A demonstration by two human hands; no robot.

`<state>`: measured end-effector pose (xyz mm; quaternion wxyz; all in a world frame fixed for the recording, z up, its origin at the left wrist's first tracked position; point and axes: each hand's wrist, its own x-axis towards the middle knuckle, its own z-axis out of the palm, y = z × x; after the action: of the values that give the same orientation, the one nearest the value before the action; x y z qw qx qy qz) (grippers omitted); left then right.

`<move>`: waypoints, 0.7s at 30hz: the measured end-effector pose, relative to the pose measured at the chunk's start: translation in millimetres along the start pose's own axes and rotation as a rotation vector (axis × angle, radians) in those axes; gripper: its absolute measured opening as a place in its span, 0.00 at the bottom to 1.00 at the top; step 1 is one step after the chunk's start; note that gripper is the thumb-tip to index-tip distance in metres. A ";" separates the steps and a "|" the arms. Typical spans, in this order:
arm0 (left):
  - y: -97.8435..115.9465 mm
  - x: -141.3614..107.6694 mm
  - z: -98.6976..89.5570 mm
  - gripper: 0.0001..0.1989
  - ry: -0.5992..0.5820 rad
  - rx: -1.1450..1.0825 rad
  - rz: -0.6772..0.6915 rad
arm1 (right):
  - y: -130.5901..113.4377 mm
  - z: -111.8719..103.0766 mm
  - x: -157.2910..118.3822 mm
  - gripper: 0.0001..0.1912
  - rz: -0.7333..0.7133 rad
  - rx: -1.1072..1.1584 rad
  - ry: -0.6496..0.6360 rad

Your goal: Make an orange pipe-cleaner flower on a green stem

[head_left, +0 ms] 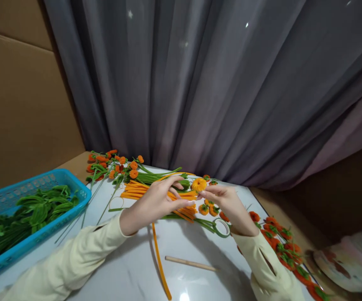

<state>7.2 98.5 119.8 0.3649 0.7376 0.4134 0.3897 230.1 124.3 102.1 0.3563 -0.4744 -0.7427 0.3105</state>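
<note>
My right hand [226, 204] pinches a yellow-orange fuzzy flower [199, 184], which looks made of pipe cleaner, at its underside. To the left, my left hand [157, 203] hovers with thumb and fingers apart, its thumb tip close to the flower. Beneath and behind it lies a bundle of orange pipe cleaners [133, 190], with a bundle of green pipe cleaners [146, 177] behind. One long orange pipe cleaner [159, 263] reaches toward the table's front; its upper end is hidden near my left wrist. Several small yellow-orange flowers [208, 209] rest beside my right hand.
A blue basket [83, 194] of green leaf pieces stands left. A wooden stick [192, 263] and a roll of green tape [221, 228] lie on the white table [131, 267]. Orange flowers sit at the back left [133, 165] and right [290, 246]. A jar [350, 259] stands far right.
</note>
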 end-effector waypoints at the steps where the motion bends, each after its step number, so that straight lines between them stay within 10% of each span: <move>1: 2.1 1.9 6.6 0.31 0.027 -0.004 0.023 | -7.6 4.8 -4.2 0.13 0.014 0.062 -0.025; 13: 1.9 -18.6 15.8 0.12 0.109 0.278 0.589 | -43.7 21.3 -28.6 0.09 -0.442 -0.059 -0.028; 21: 7.2 -2.3 6.7 0.18 -0.131 -0.396 -0.076 | -67.9 23.1 -50.2 0.05 -0.434 -0.373 0.048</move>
<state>14.6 92.2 122.5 0.5434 0.6592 0.3315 0.4004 193.1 50.7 131.8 0.3384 -0.3688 -0.8625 0.0740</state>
